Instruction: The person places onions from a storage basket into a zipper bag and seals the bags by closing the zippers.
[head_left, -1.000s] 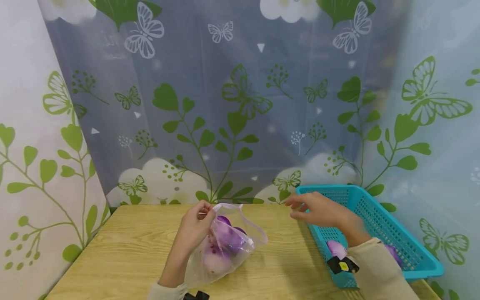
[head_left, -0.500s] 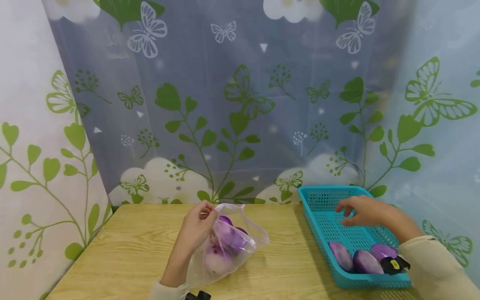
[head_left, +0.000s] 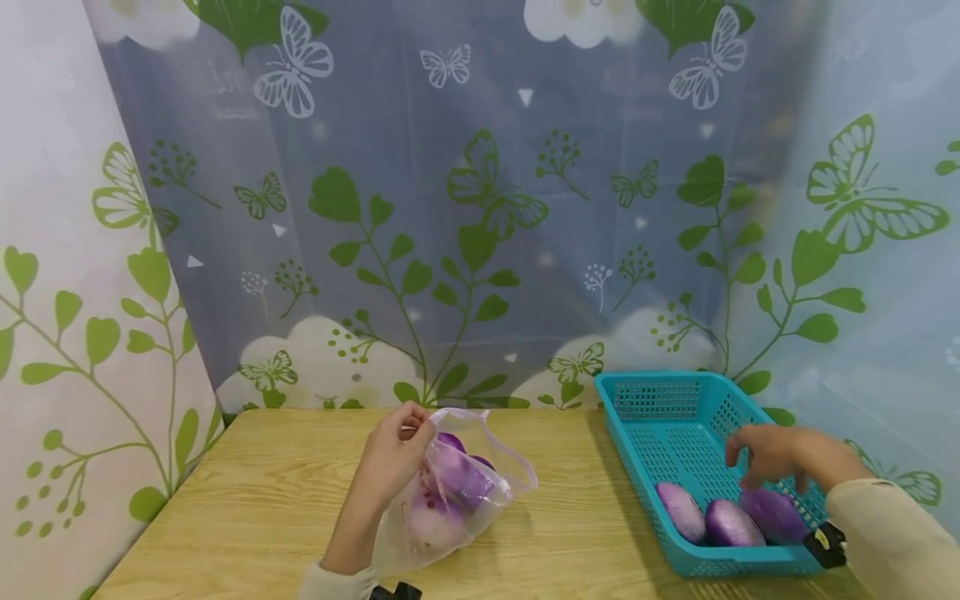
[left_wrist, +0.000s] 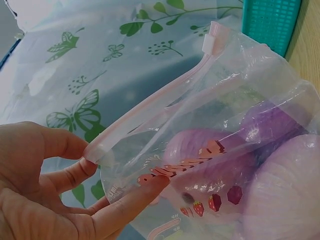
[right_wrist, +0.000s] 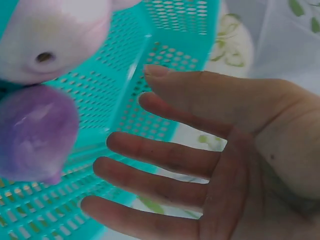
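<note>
My left hand (head_left: 393,454) pinches the top edge of a clear slider zip bag (left_wrist: 150,107) between thumb and finger. The bag's mouth gapes, and several purple-and-white rounded fruits or vegetables (head_left: 435,521) show through its printed film. On the right, my right hand (head_left: 776,454) hovers with spread, slightly bent fingers over a turquoise basket (head_left: 622,450), holding nothing. Three similar oval pieces lie at the basket's near end: a pale one (head_left: 681,511), a purple-and-white one (head_left: 733,525) and a purple one (head_left: 772,515) just below that hand. Their kind is unclear.
Both the bag and the basket rest on a wooden table (head_left: 247,500). Behind it hangs a grey-blue curtain (head_left: 390,142) printed with leaves and butterflies. A pale patterned sheet (head_left: 885,333) closes off the right side, close to the basket.
My right hand has moved right and down, from the basket's left rim to above its purple piece. The oval pieces have come into fuller view. My left hand keeps its grip on the bag.
</note>
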